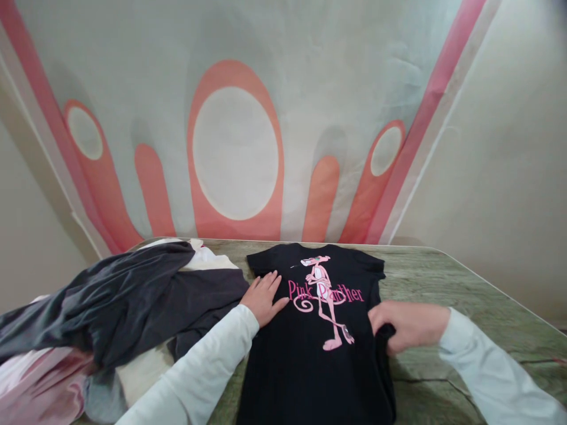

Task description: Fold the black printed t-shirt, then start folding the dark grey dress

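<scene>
Black T-shirt (283, 378), lower centre: spread print-up on bench (443, 277), side edge (385, 366) lifted, not folded over. Right hand (405, 324): grip closed on that edge. Left hand (264, 299): flat, grasping nothing. Clothes pile (133, 295), lower left: heaped, unfolded.

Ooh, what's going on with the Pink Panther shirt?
Somebody is handling a black T-shirt that lies spread out, picture side up, on a wood-patterned table. Their left hand rests flat on the shirt beside the pink lettering. Their right hand grips the shirt's other side edge, bunching it up a bit. The shirt isn't folded up yet. A heap of other clothes sits to the left.
</scene>
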`<state>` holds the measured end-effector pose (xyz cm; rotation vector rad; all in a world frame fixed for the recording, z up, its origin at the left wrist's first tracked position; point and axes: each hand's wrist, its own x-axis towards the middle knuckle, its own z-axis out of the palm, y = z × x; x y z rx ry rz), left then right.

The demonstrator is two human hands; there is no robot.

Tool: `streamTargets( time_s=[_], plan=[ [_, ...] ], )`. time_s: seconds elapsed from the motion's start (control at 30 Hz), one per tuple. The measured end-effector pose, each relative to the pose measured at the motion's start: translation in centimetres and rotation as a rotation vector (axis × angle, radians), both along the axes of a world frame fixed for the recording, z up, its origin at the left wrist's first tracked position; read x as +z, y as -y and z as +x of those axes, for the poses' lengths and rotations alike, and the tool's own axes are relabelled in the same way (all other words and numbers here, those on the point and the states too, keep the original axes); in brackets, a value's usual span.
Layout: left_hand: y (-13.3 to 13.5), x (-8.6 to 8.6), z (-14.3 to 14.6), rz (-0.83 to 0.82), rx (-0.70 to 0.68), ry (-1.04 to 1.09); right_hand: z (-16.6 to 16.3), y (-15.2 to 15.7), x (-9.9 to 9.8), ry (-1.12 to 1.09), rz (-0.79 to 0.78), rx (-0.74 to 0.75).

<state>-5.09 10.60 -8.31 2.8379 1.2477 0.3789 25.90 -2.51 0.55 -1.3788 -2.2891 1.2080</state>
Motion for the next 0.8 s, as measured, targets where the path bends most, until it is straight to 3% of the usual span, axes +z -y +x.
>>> streamTargets(
  time_s=[0.23,0.4,0.57,0.8],
  plan=[
    [-0.1,0.1,0.1,0.006,-0.001,-0.007,3.2,2.9,5.2,0.199,-0.073,-0.103],
    [-0.2,0.0,0.1,0.002,-0.006,-0.007,4.7,3.7,5.9,0.266,-0.040,-0.246],
    [-0.1,0.4,0.1,0.020,-0.028,-0.012,4.2,1.0,2.4,0.145,0.181,-0.344],
    [1.4,2.3,1.0,0.023,-0.291,-0.077,3.0,-4.7,-7.0,0.320,0.491,-0.439]
  ],
)
